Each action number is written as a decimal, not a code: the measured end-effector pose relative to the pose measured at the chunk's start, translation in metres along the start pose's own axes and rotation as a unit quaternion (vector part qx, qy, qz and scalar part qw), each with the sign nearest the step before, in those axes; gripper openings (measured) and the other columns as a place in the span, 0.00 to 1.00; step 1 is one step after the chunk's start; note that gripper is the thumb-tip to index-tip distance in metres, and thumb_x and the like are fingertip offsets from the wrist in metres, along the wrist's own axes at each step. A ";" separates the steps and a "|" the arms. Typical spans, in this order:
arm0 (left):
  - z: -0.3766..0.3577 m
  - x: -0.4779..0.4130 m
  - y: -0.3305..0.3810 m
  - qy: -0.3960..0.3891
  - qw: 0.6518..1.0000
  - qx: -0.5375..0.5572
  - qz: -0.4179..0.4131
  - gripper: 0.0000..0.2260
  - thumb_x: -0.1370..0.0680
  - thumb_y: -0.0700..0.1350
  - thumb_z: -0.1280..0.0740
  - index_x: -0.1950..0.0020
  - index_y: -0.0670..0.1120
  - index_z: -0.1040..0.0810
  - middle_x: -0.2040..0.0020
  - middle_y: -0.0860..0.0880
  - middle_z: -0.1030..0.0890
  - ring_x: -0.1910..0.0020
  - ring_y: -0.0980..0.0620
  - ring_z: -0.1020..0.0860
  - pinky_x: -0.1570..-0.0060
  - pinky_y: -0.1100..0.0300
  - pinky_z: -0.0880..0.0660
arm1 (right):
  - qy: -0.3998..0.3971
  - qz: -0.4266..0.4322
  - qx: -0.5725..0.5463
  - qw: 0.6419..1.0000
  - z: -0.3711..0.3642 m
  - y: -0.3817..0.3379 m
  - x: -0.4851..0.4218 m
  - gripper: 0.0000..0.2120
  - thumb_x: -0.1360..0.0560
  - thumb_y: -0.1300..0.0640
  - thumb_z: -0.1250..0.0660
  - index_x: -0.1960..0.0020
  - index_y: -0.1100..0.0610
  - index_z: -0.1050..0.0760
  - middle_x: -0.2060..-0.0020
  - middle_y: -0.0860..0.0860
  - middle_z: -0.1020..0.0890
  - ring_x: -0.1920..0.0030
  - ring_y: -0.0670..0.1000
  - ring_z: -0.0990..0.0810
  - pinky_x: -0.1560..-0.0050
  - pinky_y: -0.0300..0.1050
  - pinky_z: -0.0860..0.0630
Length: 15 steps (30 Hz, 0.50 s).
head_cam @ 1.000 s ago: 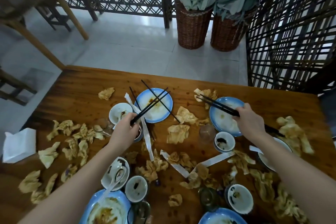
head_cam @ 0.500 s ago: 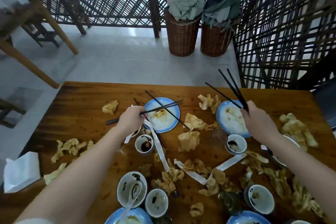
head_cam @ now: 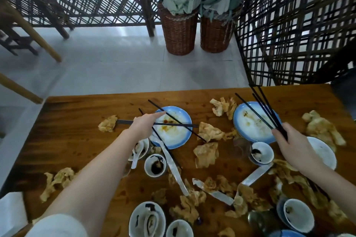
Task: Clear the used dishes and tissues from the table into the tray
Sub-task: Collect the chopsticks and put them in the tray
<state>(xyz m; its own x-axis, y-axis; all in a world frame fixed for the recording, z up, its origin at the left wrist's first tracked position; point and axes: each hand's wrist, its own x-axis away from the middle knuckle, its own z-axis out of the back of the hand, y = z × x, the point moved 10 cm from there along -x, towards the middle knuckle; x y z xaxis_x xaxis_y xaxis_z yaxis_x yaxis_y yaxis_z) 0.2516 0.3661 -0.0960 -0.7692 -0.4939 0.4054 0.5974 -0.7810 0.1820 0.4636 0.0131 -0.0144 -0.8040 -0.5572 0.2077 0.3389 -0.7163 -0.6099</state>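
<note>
across the wooden table [head_cam: 77,140] the used dishes and crumpled tissues [head_cam: 206,155] lie scattered, tissues strewn between and around the crockery. beyond its far edge two wicker baskets [head_cam: 179,32] stand side by side on the floor, each stuffed with bunched cloth. the left blue plate [head_cam: 173,138] carries orange sauce smears; the right blue plate [head_cam: 248,127] shows fainter streaks. among the smaller white bowls, a sauce bowl [head_cam: 155,165] just beside the left plate holds a dark pool, a second bowl [head_cam: 262,153] touching the right plate's near rim has dark dregs, and a near bowl [head_cam: 147,221] holds a spoon. the left hand [head_cam: 143,128] is over the left plate's rim, index finger stretched straight, the rest curled on a level pair of chopsticks [head_cam: 173,124] crossing that plate. the right hand [head_cam: 294,140], fingers wrapped tight, grips a fanned bunch of chopsticks [head_cam: 265,109] pointing up over the right plate. a loose chopstick [head_cam: 192,132] lies slantwise on the left plate.
</note>
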 end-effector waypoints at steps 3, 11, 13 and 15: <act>-0.006 -0.007 0.004 -0.027 0.999 0.001 -0.021 0.41 0.25 0.29 0.41 0.25 0.66 0.50 0.46 0.47 0.20 0.65 0.51 0.23 0.74 0.62 0.33 | 0.006 -0.006 0.002 1.000 0.002 0.002 0.001 0.09 0.19 0.56 0.42 0.56 0.59 0.31 0.73 0.54 0.30 0.76 0.51 0.31 0.74 0.40 0.41; 0.005 -0.023 0.018 0.020 0.999 -0.006 -0.045 0.18 0.23 0.44 0.32 0.33 0.53 0.29 0.46 0.48 0.20 0.51 0.47 0.22 0.61 0.60 0.29 | 0.018 -0.020 -0.003 1.000 0.003 0.006 0.000 0.09 0.20 0.56 0.41 0.59 0.55 0.32 0.73 0.51 0.29 0.75 0.48 0.29 0.74 0.40 0.40; 0.004 -0.026 0.019 0.020 0.998 -0.026 -0.050 0.15 0.22 0.45 0.33 0.36 0.51 0.26 0.44 0.48 0.21 0.48 0.45 0.22 0.55 0.56 0.26 | 0.018 -0.028 -0.001 0.999 0.003 0.010 0.001 0.08 0.20 0.55 0.41 0.58 0.54 0.31 0.73 0.50 0.28 0.75 0.45 0.30 0.74 0.37 0.40; 0.002 -0.027 0.020 0.019 0.997 -0.033 -0.060 0.13 0.22 0.47 0.33 0.38 0.50 0.25 0.44 0.48 0.21 0.47 0.46 0.23 0.51 0.55 0.25 | 0.020 -0.033 0.005 0.999 0.002 0.014 0.002 0.07 0.20 0.55 0.41 0.57 0.54 0.30 0.73 0.50 0.27 0.76 0.45 0.29 0.75 0.35 0.40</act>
<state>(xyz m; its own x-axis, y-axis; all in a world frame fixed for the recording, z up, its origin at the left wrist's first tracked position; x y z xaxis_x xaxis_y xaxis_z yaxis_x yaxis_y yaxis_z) 0.2844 0.3647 -0.1015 -0.8433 -0.4084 0.3494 0.4849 -0.8585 0.1669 0.4680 0.0012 -0.0207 -0.8433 -0.4920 0.2161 0.2894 -0.7546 -0.5889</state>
